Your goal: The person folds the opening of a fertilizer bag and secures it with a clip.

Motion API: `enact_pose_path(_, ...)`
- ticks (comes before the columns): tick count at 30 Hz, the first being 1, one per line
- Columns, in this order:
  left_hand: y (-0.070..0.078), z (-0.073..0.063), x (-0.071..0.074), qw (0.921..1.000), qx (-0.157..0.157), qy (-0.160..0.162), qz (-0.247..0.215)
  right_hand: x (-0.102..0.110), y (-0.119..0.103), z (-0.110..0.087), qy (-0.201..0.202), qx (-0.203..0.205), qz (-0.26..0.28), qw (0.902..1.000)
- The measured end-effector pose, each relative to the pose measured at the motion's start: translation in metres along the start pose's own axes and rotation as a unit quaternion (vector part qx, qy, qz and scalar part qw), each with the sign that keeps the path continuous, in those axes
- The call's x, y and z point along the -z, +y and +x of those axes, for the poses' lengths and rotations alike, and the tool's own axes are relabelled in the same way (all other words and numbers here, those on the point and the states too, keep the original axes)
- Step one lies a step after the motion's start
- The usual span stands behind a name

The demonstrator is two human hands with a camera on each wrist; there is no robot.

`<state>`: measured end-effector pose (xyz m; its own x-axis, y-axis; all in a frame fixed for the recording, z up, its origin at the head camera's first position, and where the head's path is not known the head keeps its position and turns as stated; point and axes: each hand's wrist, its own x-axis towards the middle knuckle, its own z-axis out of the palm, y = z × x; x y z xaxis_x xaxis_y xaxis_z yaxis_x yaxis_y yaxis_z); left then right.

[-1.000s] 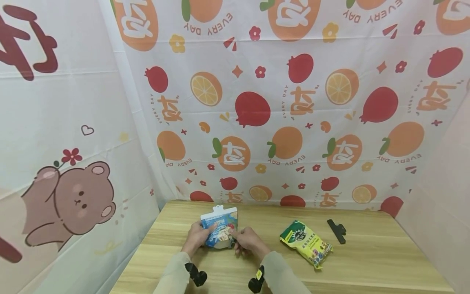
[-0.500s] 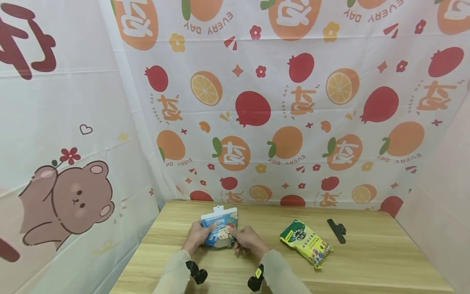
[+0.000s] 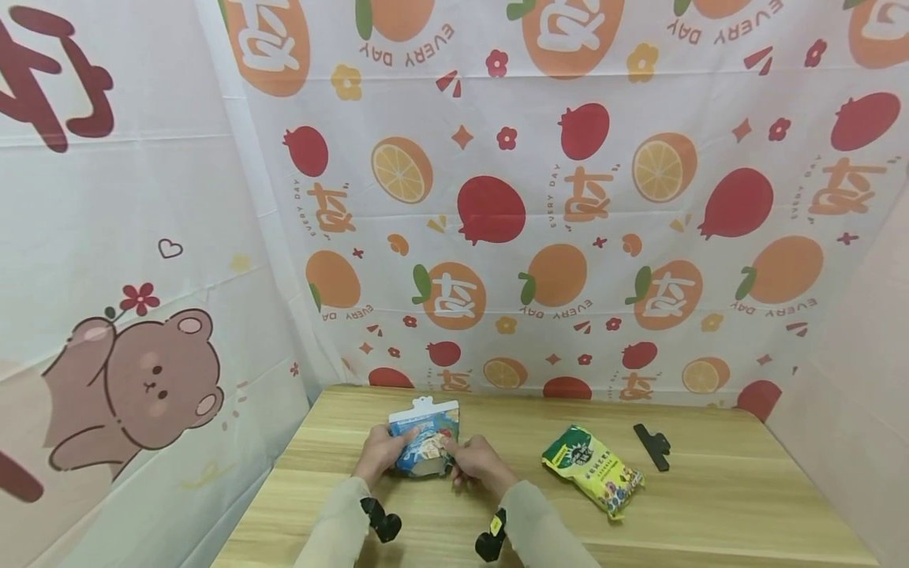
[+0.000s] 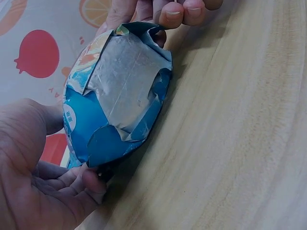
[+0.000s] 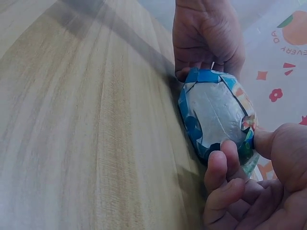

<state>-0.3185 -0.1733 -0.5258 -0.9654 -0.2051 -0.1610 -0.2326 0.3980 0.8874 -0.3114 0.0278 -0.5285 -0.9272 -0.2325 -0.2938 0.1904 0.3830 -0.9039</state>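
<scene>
A blue snack bag point(image 3: 426, 448) with a white sealing clip point(image 3: 424, 409) across its top is held between both hands, close over the table. My left hand point(image 3: 381, 454) grips its left side, thumb on the printed front and fingers curled behind. On the other side my right hand point(image 3: 483, 460) pinches the bag's lower right edge between thumb and fingers. Both wrist views show the bag's folded silvery bottom point(image 4: 127, 79) with blue flaps around it. In the right wrist view, several right-hand fingertips point(image 5: 218, 163) curl near that bottom.
A yellow and green snack packet point(image 3: 592, 472) lies on the wooden table point(image 3: 738, 489), right of the hands. Beyond it lies a black sealing clip point(image 3: 652, 447). Printed cloth point(image 3: 525, 300) hangs behind the table and along its left side.
Both hands keep their hold on the blue bag, which stays almost in place. The head view shifts very slightly; the yellow packet and black clip stay where they were.
</scene>
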Motion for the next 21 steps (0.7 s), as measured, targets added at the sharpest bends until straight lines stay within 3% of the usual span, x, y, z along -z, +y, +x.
enact_pose_path(12, -0.0008, -0.0031, 0.0014, 0.9999, -0.009, 0.010, -0.001, -0.0025, -0.0001, -0.0001, 0.000, 0.001, 0.001, 1.0000)
enact_pose_path(21, 0.0005, -0.0079, -0.0015, 0.9989, -0.018, 0.027, 0.032, -0.0035, -0.0008, -0.0039, 0.003, 0.002, -0.006, 1.0000)
